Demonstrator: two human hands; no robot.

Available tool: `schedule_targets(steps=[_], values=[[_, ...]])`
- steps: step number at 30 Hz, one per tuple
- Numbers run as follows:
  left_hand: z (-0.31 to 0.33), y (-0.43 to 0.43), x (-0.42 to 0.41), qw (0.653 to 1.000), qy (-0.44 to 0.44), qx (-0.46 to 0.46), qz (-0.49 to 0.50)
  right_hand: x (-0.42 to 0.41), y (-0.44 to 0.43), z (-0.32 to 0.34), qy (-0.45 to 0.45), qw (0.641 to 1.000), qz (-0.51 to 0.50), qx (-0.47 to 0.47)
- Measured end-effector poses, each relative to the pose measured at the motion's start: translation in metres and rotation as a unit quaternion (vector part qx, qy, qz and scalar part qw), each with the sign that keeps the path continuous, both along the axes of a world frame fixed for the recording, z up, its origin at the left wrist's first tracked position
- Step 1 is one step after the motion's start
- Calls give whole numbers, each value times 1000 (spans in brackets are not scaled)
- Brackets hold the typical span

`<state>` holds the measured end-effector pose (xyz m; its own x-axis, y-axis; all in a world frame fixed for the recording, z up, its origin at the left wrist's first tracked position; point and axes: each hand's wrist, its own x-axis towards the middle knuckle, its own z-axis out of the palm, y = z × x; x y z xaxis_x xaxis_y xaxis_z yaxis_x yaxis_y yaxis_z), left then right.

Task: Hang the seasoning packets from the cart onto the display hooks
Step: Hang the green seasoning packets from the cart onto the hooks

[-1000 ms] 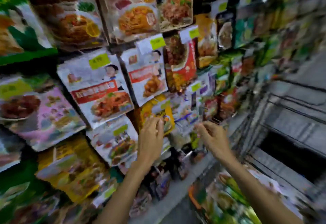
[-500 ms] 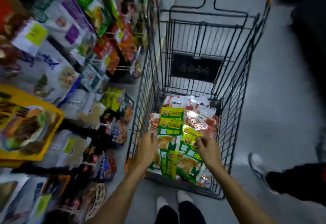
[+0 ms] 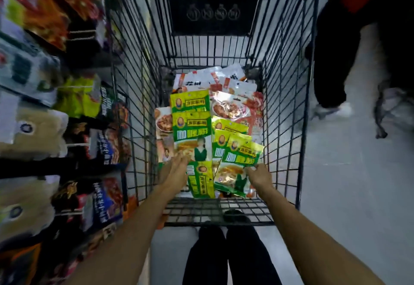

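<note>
The right hand (image 3: 258, 175) seems to pinch the green seasoning packet (image 3: 237, 161) by its edge in the cart (image 3: 284, 105), so a clean lift needs the straight-fingered left hand (image 3: 177, 168), left of that pinch, pinning the neighbouring packets (image 3: 190, 132).

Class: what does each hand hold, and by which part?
The right hand pinches a green packet by its right edge. The left hand, fingers straight, touches other packets and holds nothing.
</note>
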<state>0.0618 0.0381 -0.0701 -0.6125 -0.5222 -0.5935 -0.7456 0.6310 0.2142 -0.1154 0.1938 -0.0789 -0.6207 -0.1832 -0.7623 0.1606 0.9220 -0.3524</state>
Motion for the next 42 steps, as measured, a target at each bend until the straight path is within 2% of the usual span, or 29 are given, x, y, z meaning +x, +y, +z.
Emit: schedule_targets(steps=[3,6,10,15,19,25,30,34,38,42], values=[[-14,-3,0,997,-13,-38,-62,1,-3,-13,-10,999,-46,10],[-20,-4,-1,996,-14,-55,-75,5,-1,-25,-9,997,-80,5],[-25,-6,-1,997,13,-45,-67,8,-2,-33,7,996,-93,5],[-22,-5,2,998,49,-36,-30,10,-2,-37,-26,991,-133,-10],[-16,-10,1,998,43,-24,-43,10,1,-40,-11,990,-141,-12],[-11,-16,-1,997,20,70,3,7,2,-36,-8,990,-141,-21],[-15,-24,4,989,13,141,46,6,1,-29,-51,990,-121,-44],[-9,-37,1,974,70,183,113,3,-4,-21,-59,990,-107,-68],[4,-50,-7,944,126,239,188,-5,-9,-7,-59,985,-103,-122],[22,-57,-9,917,202,236,249,-15,-19,19,-47,974,-117,-189]])
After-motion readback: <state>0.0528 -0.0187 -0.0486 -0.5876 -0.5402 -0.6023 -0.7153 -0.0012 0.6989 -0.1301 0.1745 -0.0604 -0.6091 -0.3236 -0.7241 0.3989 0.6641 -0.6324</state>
